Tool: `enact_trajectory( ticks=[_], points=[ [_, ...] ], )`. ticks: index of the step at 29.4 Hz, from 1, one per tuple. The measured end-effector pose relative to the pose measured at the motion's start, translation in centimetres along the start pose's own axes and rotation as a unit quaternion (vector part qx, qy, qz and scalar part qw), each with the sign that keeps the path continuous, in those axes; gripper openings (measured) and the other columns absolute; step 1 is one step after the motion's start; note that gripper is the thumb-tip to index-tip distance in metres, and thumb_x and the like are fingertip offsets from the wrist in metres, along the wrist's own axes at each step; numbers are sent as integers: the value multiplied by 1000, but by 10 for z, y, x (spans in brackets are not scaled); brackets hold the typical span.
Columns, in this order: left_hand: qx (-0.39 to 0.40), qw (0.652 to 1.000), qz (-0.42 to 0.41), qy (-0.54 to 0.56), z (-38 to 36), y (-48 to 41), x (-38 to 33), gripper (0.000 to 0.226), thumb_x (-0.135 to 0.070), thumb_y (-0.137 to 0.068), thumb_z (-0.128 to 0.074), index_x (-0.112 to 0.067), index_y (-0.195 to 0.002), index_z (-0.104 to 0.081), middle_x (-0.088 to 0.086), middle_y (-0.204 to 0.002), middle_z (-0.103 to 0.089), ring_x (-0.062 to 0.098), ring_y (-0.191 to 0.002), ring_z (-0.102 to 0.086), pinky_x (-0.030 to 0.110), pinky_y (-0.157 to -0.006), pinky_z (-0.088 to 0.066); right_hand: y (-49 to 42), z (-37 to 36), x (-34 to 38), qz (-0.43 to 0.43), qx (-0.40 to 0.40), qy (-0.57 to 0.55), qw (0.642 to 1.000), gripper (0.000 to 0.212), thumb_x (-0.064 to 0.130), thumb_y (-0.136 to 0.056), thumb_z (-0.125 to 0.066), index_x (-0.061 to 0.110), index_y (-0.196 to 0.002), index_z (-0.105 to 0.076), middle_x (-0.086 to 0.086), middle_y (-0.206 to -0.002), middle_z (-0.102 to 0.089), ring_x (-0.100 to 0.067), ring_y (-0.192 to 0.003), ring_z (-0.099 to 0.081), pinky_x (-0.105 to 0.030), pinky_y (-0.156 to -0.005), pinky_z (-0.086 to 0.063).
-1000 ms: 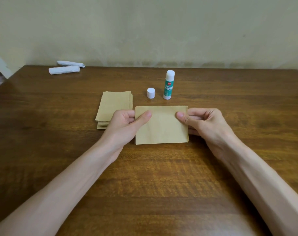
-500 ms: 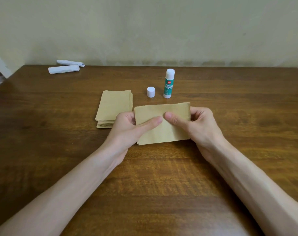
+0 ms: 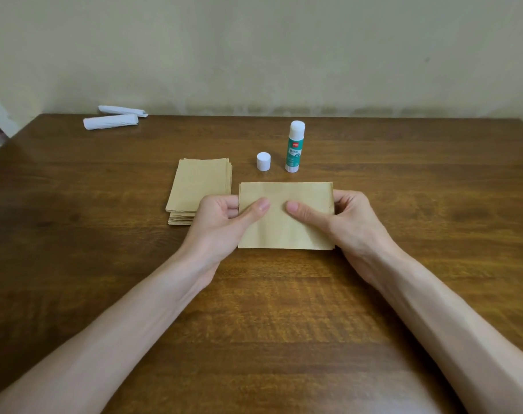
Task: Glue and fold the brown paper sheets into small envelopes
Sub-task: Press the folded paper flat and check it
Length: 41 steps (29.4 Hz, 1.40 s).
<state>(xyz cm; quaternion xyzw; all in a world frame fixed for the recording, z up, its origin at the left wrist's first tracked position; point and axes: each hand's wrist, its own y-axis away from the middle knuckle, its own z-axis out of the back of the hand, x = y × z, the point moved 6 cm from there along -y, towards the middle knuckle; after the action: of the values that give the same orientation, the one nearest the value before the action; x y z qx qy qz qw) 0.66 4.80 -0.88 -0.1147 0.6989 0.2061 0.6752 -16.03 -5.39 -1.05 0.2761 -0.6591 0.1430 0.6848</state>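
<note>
the glue stick point(image 3: 294, 147) carries the only print in view: a teal label with a small red logo patch near its top and a white box of dark characters under it. the logo and the characters are both too small and blurred to read as words

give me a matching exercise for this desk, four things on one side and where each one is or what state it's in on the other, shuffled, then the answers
Things
1. green-and-white glue stick
2. small white round cap
3. stack of brown paper sheets
4. flat brown paper piece

Places or states
A. pinched between the left hand and the right hand
B. standing upright with its cap off
C. lying flat, its near right corner hidden behind the left hand
D. standing just left of the glue stick

Pairs: 1-B, 2-D, 3-C, 4-A
</note>
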Motion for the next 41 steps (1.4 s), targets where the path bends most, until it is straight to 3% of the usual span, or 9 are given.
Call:
enact_trajectory(
  ticks=[4,7,12,19,22,25,30,35,41],
  points=[
    [2,1000,1,-12,-2,-1,-2,33,-31,-93,-76,-1,-107,-78,7,-103,-81,20,-105,-76,49,-109,-52,-1,7,4,10,-16,11,1000,24,23,-84,-86,10,-104,-83,-5,-98,-82,-21,-92,-80,-28,-75,-62],
    [-5,1000,-10,-21,0,-1,-3,51,-42,-88,-81,3,-109,-76,7,-105,-79,20,-108,-74,52,-114,-47,-2,9,4,1,-5,13,1000,23,23,-87,-83,11,-106,-83,-7,-99,-82,-21,-95,-79,-33,-87,-63],
    [-11,999,-3,-32,2,-4,-1,22,-28,-95,-74,-10,-106,-80,3,-104,-81,17,-109,-75,46,-112,-49,-2,10,5,-12,-10,12,1000,23,22,-88,-82,12,-108,-83,-7,-99,-82,-20,-97,-79,-40,-94,-62],
    [-18,999,-9,-32,9,-7,-2,37,-34,-91,-77,-1,-107,-78,3,-105,-80,18,-113,-73,39,-113,-47,-2,13,8,-6,-4,17,1000,9,20,-91,-79,11,-91,-83,-9,-96,-82,-22,-96,-79,-36,-85,-65],
    [-17,999,-13,-30,10,-7,-2,39,-34,-92,-76,2,-108,-76,7,-109,-80,16,-112,-73,37,-113,-47,-1,14,9,0,2,15,1000,19,20,-93,-78,1,-93,-80,-12,-97,-81,-23,-95,-79,-33,-79,-64],
    [-5,1000,-6,-22,9,-6,-3,40,-34,-91,-75,1,-110,-76,8,-110,-80,18,-111,-74,40,-112,-49,0,16,11,7,-14,22,1000,35,20,-93,-78,-14,-91,-71,-18,-98,-80,-32,-99,-78,-45,-90,-64],
    [17,1000,11,-3,7,-2,-8,25,-28,-99,-66,-10,-111,-78,3,-106,-81,16,-106,-76,37,-100,-58,2,19,12,-4,-38,38,999,28,25,-92,-80,-2,-86,-74,-13,-96,-81,-36,-100,-76,-68,-97,-52],
    [-8,1000,3,3,6,-1,-9,21,-26,-100,-65,-12,-110,-78,2,-107,-81,13,-106,-76,39,-104,-55,4,6,11,-15,19,-31,999,28,24,-90,-81,10,-114,-78,-8,-109,-81,-30,-105,-77,-44,-96,-60],
    [25,999,25,31,-7,3,-5,25,-28,-95,-73,-13,-115,-77,1,-109,-81,13,-107,-76,33,-96,-58,3,-3,5,-13,13,-26,999,33,19,-82,-88,10,-113,-80,-8,-106,-81,-27,-101,-78,-45,-95,-61]
  ],
)
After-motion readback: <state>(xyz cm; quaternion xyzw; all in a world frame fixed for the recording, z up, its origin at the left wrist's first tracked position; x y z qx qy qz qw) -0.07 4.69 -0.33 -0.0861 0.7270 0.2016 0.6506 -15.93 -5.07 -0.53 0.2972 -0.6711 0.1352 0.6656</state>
